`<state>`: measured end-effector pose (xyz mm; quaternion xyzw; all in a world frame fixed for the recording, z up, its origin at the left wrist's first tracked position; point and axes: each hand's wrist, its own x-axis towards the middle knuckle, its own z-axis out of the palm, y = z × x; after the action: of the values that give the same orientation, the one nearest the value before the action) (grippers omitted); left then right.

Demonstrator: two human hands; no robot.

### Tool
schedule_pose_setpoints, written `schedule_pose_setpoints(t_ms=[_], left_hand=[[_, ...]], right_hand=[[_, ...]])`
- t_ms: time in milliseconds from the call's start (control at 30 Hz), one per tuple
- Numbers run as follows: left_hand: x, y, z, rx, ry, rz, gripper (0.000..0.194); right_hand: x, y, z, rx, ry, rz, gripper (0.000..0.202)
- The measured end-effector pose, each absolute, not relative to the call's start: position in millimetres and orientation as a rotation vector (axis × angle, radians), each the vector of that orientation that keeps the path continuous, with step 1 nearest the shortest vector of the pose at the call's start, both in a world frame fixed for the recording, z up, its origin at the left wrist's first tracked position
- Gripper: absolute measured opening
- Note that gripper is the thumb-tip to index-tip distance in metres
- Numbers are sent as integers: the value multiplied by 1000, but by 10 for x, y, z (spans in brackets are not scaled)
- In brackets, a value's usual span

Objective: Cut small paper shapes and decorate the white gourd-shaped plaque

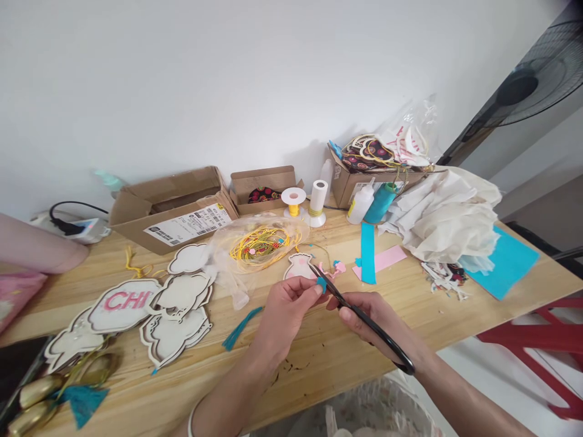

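Note:
My left hand point(291, 303) pinches a small blue piece of paper or felt point(322, 283) between thumb and fingertips. Closed around black scissors point(364, 318), my right hand point(371, 312) holds their blades beside that blue piece. Just beyond the fingers lies a small pale bag-shaped cutout point(299, 266) with pink spots. Pink and blue scraps point(337, 267) are near the blade tips. A blue strip point(368, 255) crosses a pink strip point(389, 260) to the right. On the table left of my left hand rests a blue tassel point(242, 328).
Cloud-shaped wooden frames point(182, 303) lie at left, near brass bells point(40, 391). Behind are a cardboard box point(173, 209), a plastic bag of yellow cords point(259, 246), spools point(294, 200) and a glue bottle point(361, 204). White crumpled cloth point(450, 212) covers part of a blue sheet point(505, 261) at right.

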<state>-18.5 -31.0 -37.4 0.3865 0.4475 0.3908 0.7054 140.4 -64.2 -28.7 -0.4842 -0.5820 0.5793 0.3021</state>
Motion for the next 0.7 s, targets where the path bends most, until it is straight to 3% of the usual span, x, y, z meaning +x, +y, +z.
schedule_pose_setpoints(t_ms=[700], left_hand=[[-208, -295, -386, 838, 941, 829, 13]], right_hand=[[1412, -642, -273, -1299, -1525, 1543, 50]])
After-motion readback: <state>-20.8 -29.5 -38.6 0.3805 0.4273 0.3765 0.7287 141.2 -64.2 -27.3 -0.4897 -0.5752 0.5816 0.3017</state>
